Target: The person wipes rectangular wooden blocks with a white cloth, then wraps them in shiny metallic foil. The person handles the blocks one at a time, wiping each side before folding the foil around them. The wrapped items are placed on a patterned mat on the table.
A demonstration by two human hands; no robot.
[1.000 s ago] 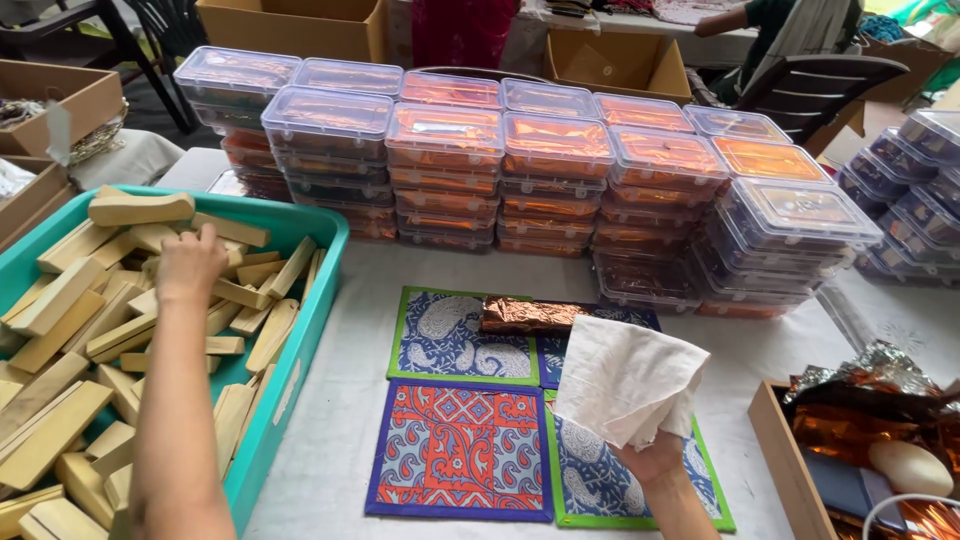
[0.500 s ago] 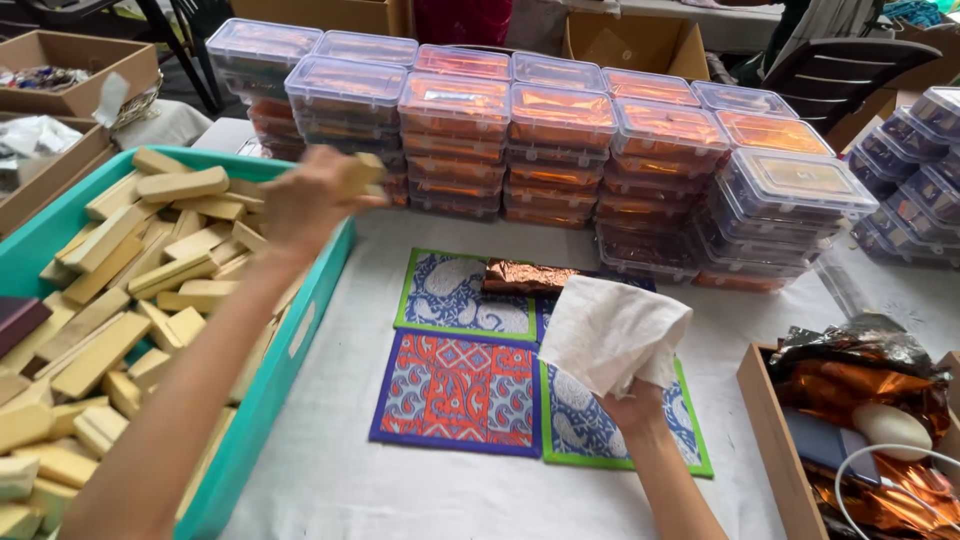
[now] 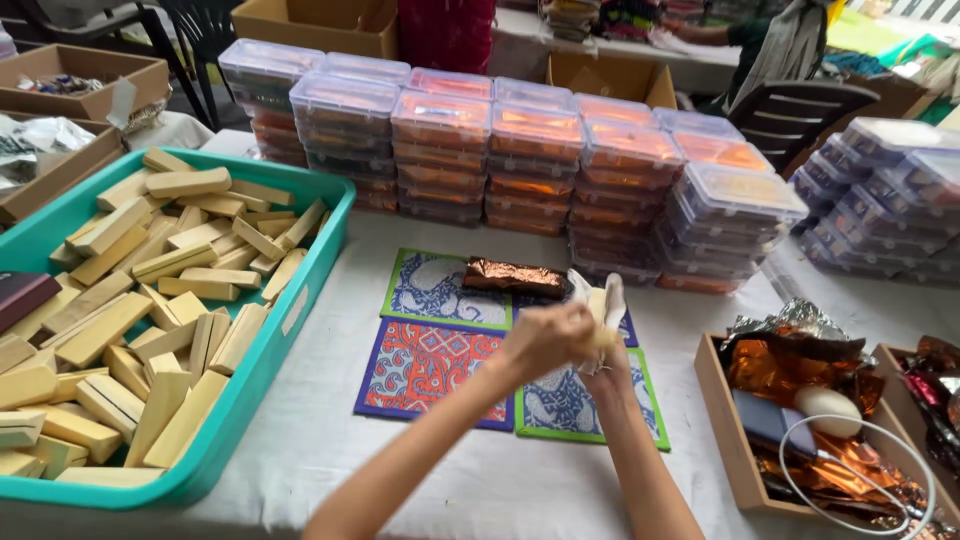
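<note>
My left hand (image 3: 545, 340) and my right hand (image 3: 606, 362) meet above the patterned mats (image 3: 430, 368) on the white table. Between them they hold a pale yellow bar (image 3: 598, 318) wrapped in a white tissue (image 3: 612, 298). The left hand grips the bar's side and the right hand cups the tissue from below. A bar wrapped in copper foil (image 3: 515, 277) lies on the mats just behind the hands. The teal tub (image 3: 300, 305) at left holds several bare pale yellow bars (image 3: 160, 300).
Stacks of clear lidded boxes (image 3: 520, 160) with orange contents line the back of the table and the right side. A wooden tray (image 3: 718, 400) at right holds copper foil sheets, a white egg-shaped thing and a white cable. Cardboard boxes stand at left.
My left hand took a bar from the teal tub and carried it right to the tissue in my right hand. Both hands now close around it over the mats.
</note>
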